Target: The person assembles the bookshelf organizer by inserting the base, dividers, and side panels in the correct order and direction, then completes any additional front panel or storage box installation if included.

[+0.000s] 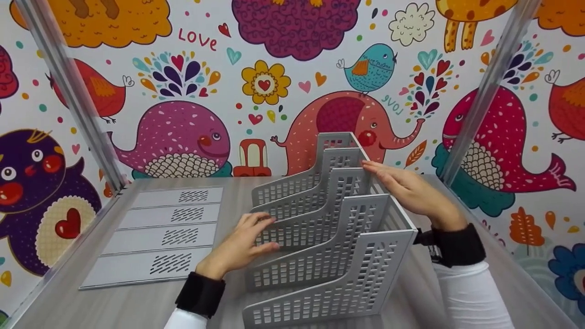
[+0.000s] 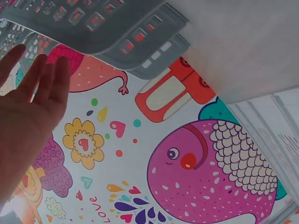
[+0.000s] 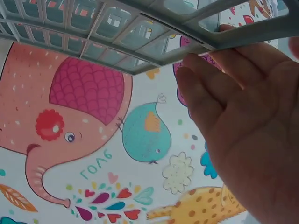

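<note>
A grey plastic file rack (image 1: 377,269) with several perforated, sloping dividers stands upright on the table. My left hand (image 1: 240,244) is at the low ends of the middle dividers, its fingers spread and slightly bent. The left wrist view shows those fingers beside the rack's perforated side (image 2: 140,46), nothing gripped. On the other side, my right hand (image 1: 413,192) lies along the top edge of the rack's tall back, fingers fairly straight. From the right wrist, the fingertips touch the lattice back (image 3: 163,58); the thumb is mostly out of view.
Flat on the table's left lies a light grey sectioned panel (image 1: 157,240) with groups of slanted slots. A wall with cartoon animals (image 1: 183,132) stands behind the table (image 1: 137,306). Metal posts (image 1: 75,87) rise at both back corners.
</note>
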The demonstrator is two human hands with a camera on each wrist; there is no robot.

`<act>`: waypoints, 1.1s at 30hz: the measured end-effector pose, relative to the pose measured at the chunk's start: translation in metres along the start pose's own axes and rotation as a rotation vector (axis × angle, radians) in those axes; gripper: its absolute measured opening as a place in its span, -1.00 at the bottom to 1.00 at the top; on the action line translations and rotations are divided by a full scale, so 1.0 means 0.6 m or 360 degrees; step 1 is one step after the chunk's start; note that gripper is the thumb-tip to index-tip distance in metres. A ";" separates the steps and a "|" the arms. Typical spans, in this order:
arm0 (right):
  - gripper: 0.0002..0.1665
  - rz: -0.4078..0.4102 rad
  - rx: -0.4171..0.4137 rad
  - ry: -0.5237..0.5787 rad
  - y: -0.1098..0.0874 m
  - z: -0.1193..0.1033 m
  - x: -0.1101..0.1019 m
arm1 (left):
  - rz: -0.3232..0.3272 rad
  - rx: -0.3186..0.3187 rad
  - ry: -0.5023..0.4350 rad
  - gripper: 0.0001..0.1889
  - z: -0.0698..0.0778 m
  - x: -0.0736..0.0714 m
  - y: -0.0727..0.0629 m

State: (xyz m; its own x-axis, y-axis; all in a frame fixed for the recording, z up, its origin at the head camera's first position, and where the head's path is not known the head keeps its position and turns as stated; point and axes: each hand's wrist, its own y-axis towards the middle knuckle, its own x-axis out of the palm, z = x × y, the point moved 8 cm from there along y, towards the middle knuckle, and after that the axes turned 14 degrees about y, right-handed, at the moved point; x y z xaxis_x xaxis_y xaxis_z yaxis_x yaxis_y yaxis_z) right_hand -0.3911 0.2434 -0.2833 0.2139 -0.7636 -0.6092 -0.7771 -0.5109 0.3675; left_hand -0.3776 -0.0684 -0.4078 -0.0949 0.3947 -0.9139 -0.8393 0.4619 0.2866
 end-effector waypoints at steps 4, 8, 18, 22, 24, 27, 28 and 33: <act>-0.45 0.0062 0.0111 0.0242 0.009 0.014 -0.003 | -0.0106 -0.0133 0.0094 -0.21 -0.016 0.005 -0.001; -0.28 0.0145 0.0366 0.0392 0.030 0.024 -0.015 | -0.0155 -0.0176 0.0187 -0.13 -0.014 0.006 0.007; 0.05 -0.0335 0.0911 0.0281 0.050 0.025 -0.004 | -0.0136 -0.0357 0.0245 -0.14 -0.043 -0.010 -0.003; -0.07 -0.0390 0.0915 0.0348 0.045 0.026 0.008 | -0.0205 -0.0533 0.0390 -0.17 -0.092 -0.023 -0.039; -0.09 -0.0394 0.0913 0.0406 0.043 0.026 0.012 | -0.0306 -0.0641 0.0475 -0.19 -0.124 -0.022 -0.064; -0.08 -0.0370 0.0935 0.0439 0.037 0.031 0.011 | -0.0477 -0.0799 0.0526 -0.24 -0.169 -0.011 -0.101; -0.07 -0.0366 0.0936 0.0446 0.035 0.032 0.010 | -0.0526 -0.0842 0.0519 -0.26 -0.180 -0.006 -0.111; -0.06 -0.0334 0.0886 0.0439 0.025 0.034 0.002 | -0.0588 -0.0857 0.0496 -0.38 -0.199 0.009 -0.132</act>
State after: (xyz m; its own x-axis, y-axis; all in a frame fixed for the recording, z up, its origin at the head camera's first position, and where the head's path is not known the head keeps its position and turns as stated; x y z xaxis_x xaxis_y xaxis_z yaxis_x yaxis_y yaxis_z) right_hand -0.4149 0.2429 -0.2928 0.4809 -0.7809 -0.3986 -0.8766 -0.4360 -0.2036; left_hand -0.3757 -0.1976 -0.4696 0.1653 0.0064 -0.9862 -0.9857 0.0342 -0.1650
